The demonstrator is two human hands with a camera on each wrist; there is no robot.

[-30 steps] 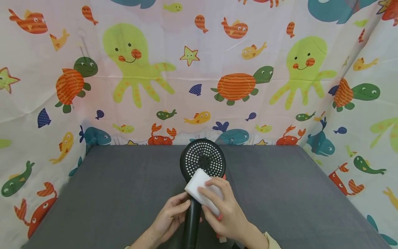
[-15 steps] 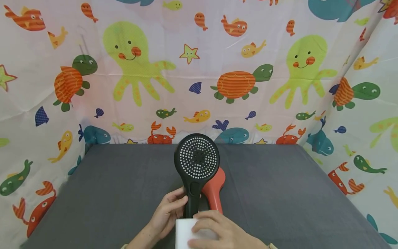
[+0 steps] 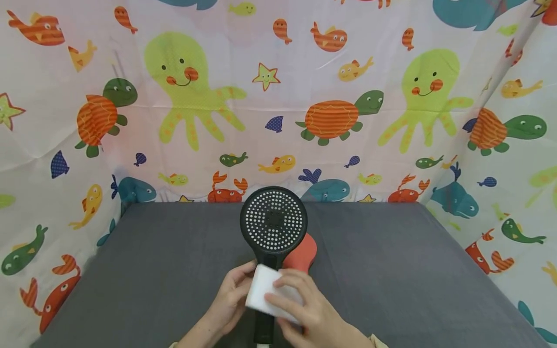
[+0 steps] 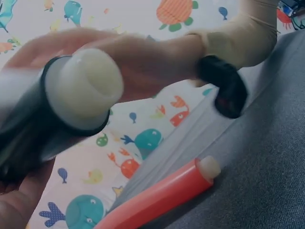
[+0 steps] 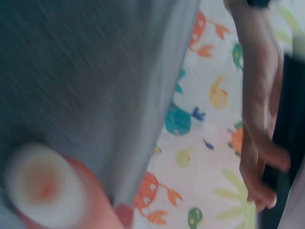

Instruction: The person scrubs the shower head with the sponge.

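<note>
A black shower head (image 3: 273,220) stands tilted up in the head view, its round spray face with pale nozzles toward me. My left hand (image 3: 228,299) grips its handle just below the head. In my right hand (image 3: 315,309) is a white sponge (image 3: 262,290), pinched between fingers and thumb and laid across the handle, hiding part of it. The handle's pale connector end (image 4: 93,83) shows large in the left wrist view. Behind it lies a red shower head (image 3: 303,252), partly covered by the black one and my right hand.
The red shower head's handle (image 4: 157,198) rests on the grey cloth-covered table (image 3: 174,261) with its pale end toward me. A curtain (image 3: 278,125) printed with sea animals hangs at the back and both sides.
My right hand slid the sponge down to the lower handle, then back up to mid-handle. The black shower head shifted slightly left, uncovering more of the red one. My left hand kept its grip.
</note>
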